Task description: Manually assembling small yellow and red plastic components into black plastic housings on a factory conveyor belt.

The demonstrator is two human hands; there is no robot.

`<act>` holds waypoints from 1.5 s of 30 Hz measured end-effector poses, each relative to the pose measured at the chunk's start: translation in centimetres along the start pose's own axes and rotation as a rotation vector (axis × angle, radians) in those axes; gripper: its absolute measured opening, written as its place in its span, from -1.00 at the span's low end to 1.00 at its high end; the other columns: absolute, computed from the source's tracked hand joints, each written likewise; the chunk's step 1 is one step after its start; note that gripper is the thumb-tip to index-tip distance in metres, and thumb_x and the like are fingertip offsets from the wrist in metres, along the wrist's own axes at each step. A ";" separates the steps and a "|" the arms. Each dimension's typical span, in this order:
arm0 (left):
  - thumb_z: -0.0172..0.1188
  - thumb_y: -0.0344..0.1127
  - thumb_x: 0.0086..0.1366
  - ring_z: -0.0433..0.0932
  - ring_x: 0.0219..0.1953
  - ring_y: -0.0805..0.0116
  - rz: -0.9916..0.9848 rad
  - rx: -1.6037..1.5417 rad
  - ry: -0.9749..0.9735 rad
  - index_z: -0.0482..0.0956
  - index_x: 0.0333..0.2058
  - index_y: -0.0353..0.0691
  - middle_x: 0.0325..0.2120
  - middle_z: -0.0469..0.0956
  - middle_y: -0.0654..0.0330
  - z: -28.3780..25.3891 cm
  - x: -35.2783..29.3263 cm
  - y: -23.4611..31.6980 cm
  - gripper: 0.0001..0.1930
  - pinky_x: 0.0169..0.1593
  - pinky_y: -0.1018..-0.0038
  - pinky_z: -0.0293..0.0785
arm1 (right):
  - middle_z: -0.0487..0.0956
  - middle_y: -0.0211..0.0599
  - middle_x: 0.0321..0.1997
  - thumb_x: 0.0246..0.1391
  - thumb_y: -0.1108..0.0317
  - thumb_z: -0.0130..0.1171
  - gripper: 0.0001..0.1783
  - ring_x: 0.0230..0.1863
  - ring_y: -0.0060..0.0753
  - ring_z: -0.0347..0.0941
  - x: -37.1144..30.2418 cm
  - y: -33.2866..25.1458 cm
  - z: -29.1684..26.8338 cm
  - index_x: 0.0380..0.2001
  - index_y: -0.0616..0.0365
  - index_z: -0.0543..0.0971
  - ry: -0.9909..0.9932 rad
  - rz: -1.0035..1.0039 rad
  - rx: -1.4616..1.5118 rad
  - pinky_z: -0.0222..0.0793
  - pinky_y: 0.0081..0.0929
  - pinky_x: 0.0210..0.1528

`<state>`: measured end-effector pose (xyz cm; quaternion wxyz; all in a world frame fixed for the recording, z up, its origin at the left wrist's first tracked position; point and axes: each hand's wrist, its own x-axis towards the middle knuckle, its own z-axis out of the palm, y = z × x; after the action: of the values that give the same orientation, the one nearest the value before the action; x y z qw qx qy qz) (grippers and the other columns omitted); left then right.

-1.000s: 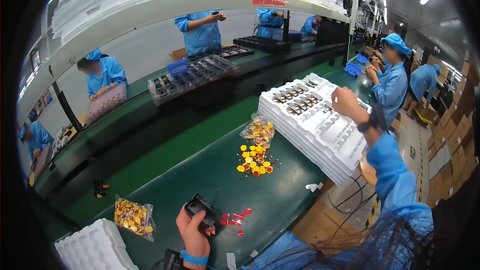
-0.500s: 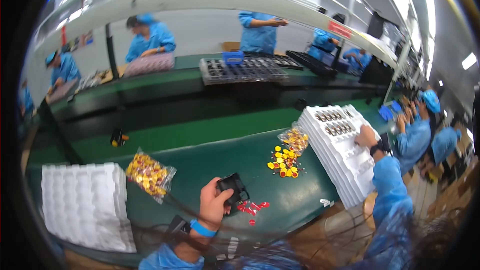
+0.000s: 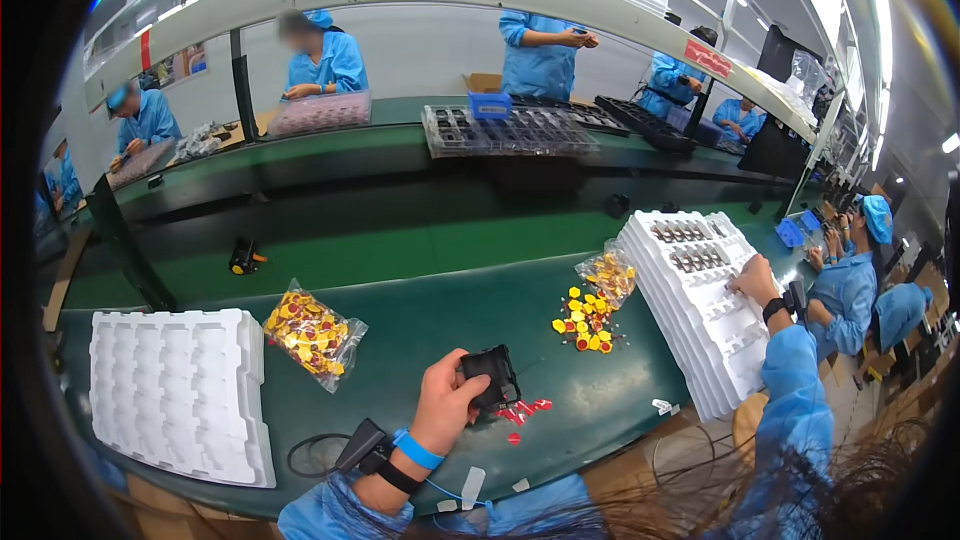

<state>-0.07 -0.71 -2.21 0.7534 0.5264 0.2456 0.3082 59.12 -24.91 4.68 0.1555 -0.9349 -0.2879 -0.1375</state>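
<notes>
My left hand (image 3: 447, 402) is closed around a squarish black plastic housing (image 3: 488, 378), its thumb resting on the face. The housing is held just above the green bench, next to several small red pieces (image 3: 525, 410). At the right, my right hand (image 3: 757, 282) reaches over a stack of white moulded trays (image 3: 738, 345). Its fingers are pinched together at the top tray; anything between them is too small or hidden to make out. Rows of small metallic parts (image 3: 696, 259) sit in that tray's far pockets, left of the hand.
Loose yellow and red pieces (image 3: 588, 322) lie beside a clear bag (image 3: 610, 276) of the same. Another filled bag (image 3: 314, 335) lies left, beside stacked white trays (image 3: 172, 390). A yellow-black part (image 3: 245, 257) is on the green belt (image 3: 400, 250). Several people in blue work beyond.
The whole scene has shifted slightly to the right in the view. Both hands keep about the same places relative to the housing and the tray.
</notes>
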 end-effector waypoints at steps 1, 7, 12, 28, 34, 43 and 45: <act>0.16 -0.47 0.24 0.36 -0.74 0.59 0.002 0.009 0.005 0.45 -0.22 -0.31 -0.63 0.51 0.26 0.0 0.1 0.0 -0.86 -0.69 0.62 0.21 | 0.63 0.02 -0.57 -0.56 0.35 0.56 -0.65 -0.49 -0.09 0.62 0.0 0.3 0.1 -0.71 0.36 0.60 0.036 -0.027 0.005 0.55 -0.29 -0.34; 0.16 -0.47 0.25 0.37 -0.73 0.58 0.002 -0.021 0.025 0.46 -0.22 -0.30 -0.62 0.51 0.25 0.4 0.2 -0.3 -0.86 -0.69 0.62 0.21 | 0.54 -0.17 -0.75 -0.47 0.56 0.46 -0.76 -0.72 -0.37 0.50 -0.5 0.7 -1.2 -0.75 0.47 0.56 -0.036 -0.004 0.236 0.44 -0.42 -0.61; 0.16 -0.47 0.25 0.36 -0.73 0.58 0.006 0.013 0.026 0.46 -0.23 -0.30 -0.62 0.51 0.25 0.1 0.1 -0.7 -0.87 -0.69 0.62 0.20 | 0.54 -0.15 -0.68 -0.47 0.57 0.42 -0.74 -0.66 -0.31 0.52 -1.9 -0.8 -1.0 -0.77 0.33 0.46 0.051 0.008 0.347 0.43 -0.39 -0.60; 0.17 -0.42 0.24 0.36 -0.73 0.57 0.033 0.074 -0.014 0.47 -0.23 -0.31 -0.68 0.48 0.27 -0.3 0.3 -1.6 -0.85 -0.68 0.56 0.20 | 0.37 -0.37 -0.71 -0.25 0.42 0.16 -0.84 -0.71 -0.45 0.36 -0.5 0.9 -1.2 -0.75 0.23 0.43 -0.054 0.191 0.792 0.17 -0.46 -0.68; 0.17 -0.43 0.25 0.35 -0.73 0.57 -0.010 0.072 -0.025 0.46 -0.25 -0.30 -0.68 0.47 0.28 0.1 0.0 -1.3 -0.87 -0.68 0.56 0.18 | 0.43 -0.34 -0.66 -0.17 0.43 0.14 -0.88 -0.69 -0.44 0.39 -5.4 -8.1 -6.1 -0.64 0.19 0.42 -0.143 0.050 1.139 0.27 -0.51 -0.69; 0.16 -0.50 0.21 0.42 -0.73 0.47 -0.020 -0.145 -0.003 0.41 -0.23 -0.30 -0.55 0.53 0.15 0.3 -0.1 0.8 -0.83 -0.66 0.61 0.31 | 0.55 -0.36 -0.48 -0.36 0.61 0.51 -0.64 -0.47 -0.66 0.48 -23.1 -23.7 -7.9 -0.45 0.29 0.53 -0.638 -0.259 1.479 0.40 -0.70 -0.43; 0.17 -0.50 0.22 0.42 -0.72 0.47 -0.015 -0.132 -0.022 0.41 -0.24 -0.30 -0.56 0.52 0.16 0.6 0.3 0.9 -0.84 -0.66 0.62 0.32 | 0.56 -0.38 -0.45 -0.27 0.62 0.49 -0.68 -0.47 -0.66 0.49 -24.8 -26.8 -6.6 -0.39 0.35 0.58 -0.735 -0.230 1.497 0.41 -0.68 -0.42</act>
<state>0.41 -0.64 -1.22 0.7914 0.4772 0.2204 0.3121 22.74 -18.58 7.78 0.6158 -0.5350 -0.4291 0.3878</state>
